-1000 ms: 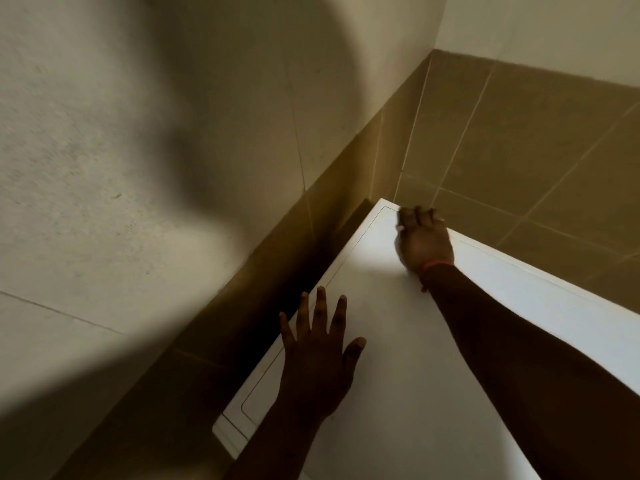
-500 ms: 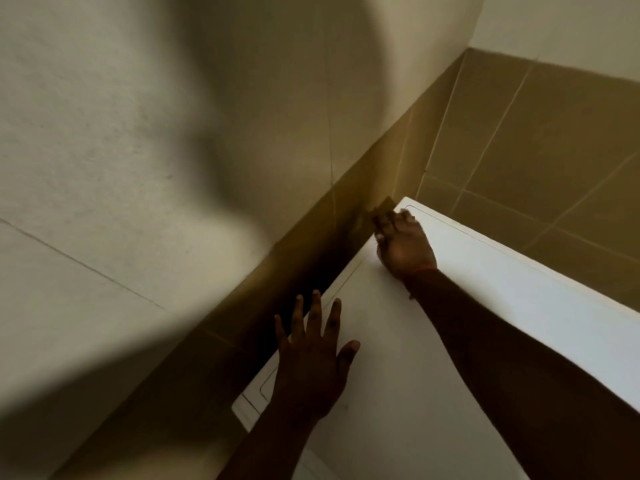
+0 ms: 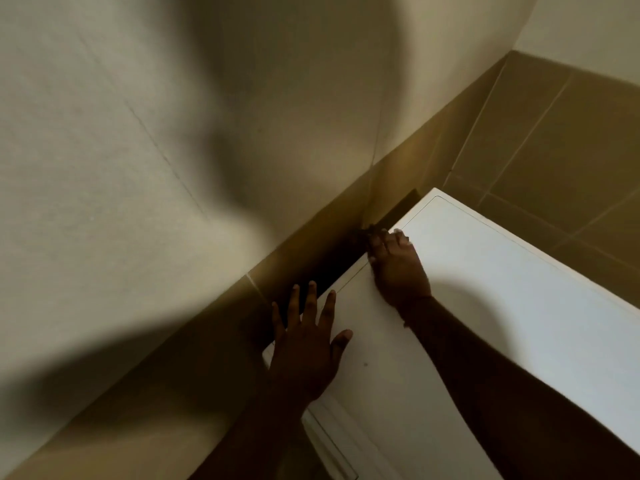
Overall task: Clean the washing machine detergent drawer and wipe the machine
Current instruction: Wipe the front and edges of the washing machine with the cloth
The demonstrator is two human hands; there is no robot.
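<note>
The white top of the washing machine (image 3: 502, 306) fills the lower right of the head view. My left hand (image 3: 304, 351) lies flat on the top's left edge, fingers spread, holding nothing. Farther back on the same edge, my right hand (image 3: 398, 268) has its fingers curled around a small dark cloth (image 3: 365, 232). The cloth pokes out past my fingertips over the edge and is mostly hidden in shadow. The detergent drawer is not in view.
A dark narrow gap (image 3: 332, 271) runs between the machine's left side and the tiled wall (image 3: 138, 168). Brown tiles (image 3: 554, 150) cover the back wall behind the machine. Heavy shadows fall across both walls.
My right hand has slid from the back left corner of the top forward along the left edge. The left hand has stayed flat, and the view has turned left.
</note>
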